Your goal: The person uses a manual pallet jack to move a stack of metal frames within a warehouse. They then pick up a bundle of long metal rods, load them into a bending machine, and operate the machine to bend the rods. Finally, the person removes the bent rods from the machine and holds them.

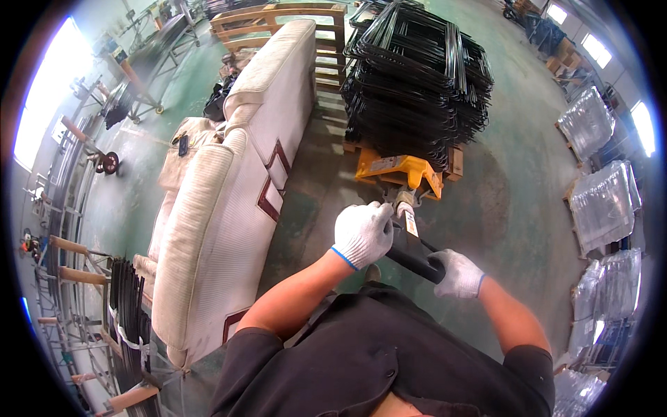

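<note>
Both of my hands wear white knit gloves and grip the black handle (415,263) of a yellow pallet jack (401,167). My left hand (363,235) is closed round the handle's left end, and my right hand (456,274) wraps its right end. From the handle a shaft runs forward to the jack's yellow frame. Ahead of me the jack stands at a wooden pallet (455,165) bearing a tall stack of black metal frames (417,76). The jack's forks are hidden under the load.
A long beige sofa (229,194) stands close on my left, its back towards me. Behind it lies another wooden pallet (278,17). Plastic-wrapped stacks (603,205) line the right side. Racks with black rods (128,326) stand at the lower left, and a wheeled trolley (108,162) farther off.
</note>
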A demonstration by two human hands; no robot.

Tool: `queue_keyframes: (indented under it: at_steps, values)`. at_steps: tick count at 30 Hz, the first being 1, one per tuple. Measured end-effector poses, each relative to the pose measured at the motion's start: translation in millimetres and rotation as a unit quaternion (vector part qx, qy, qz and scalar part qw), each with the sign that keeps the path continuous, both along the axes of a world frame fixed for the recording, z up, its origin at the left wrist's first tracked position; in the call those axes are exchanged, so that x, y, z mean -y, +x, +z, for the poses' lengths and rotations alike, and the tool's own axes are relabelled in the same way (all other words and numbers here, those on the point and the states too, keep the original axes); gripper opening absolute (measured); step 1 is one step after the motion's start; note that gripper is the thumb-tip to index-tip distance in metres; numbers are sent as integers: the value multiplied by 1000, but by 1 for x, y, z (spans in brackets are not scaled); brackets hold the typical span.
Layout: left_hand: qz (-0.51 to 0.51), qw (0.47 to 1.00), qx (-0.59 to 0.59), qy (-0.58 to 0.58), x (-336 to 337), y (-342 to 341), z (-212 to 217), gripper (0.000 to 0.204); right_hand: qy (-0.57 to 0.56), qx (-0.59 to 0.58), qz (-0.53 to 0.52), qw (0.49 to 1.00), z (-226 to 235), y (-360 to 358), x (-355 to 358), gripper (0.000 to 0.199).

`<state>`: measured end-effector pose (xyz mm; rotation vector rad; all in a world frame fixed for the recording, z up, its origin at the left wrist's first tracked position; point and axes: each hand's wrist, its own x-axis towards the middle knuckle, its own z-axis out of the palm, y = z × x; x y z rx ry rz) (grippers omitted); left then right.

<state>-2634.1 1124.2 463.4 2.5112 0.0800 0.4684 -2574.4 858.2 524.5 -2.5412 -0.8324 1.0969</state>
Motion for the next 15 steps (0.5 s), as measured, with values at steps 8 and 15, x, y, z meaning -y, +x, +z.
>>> queue_keyframes:
  at_steps: [8, 15]
  values:
    - [1, 1000, -17, 18, 16, -9, -4, 7, -13, 1, 4, 1000, -7, -8, 18, 77]
    - [-7, 1000, -1, 14, 31, -7, -2, 5, 4, 17, -4, 1000, -6, -11, 36, 76]
